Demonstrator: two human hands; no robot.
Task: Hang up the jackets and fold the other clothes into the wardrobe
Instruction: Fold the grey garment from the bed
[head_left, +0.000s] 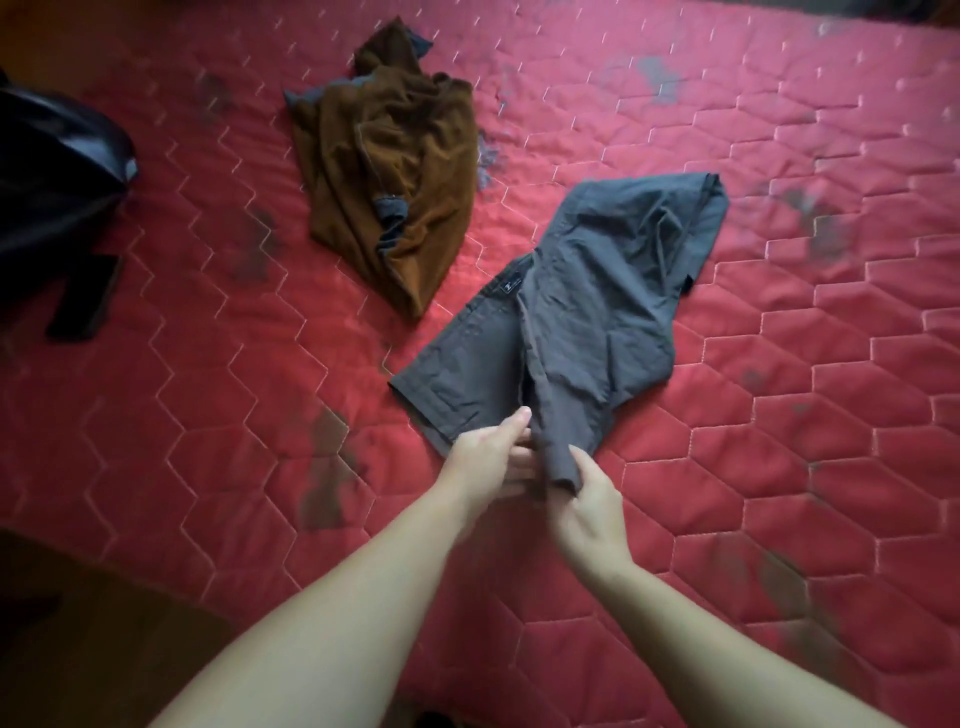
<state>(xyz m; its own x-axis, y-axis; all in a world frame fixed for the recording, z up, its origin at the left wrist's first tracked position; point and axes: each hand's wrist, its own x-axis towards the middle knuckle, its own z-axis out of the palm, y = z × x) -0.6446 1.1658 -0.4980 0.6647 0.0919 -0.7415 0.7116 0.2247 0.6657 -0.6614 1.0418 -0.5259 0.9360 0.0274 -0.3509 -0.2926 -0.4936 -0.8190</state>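
We see the right hand (592, 506) pinching a fold of the grey garment (597, 312); the fold hides the left hand (483, 452) fingertips, grip unclear.

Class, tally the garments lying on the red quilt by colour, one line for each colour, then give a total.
Grey garment: 1
Brown garment: 1
Black garment, partly out of frame: 1
Total: 3

Left grip (488, 452), right grip (592, 499) pinch grey garment (597, 291) near end, on red quilt (779, 415)
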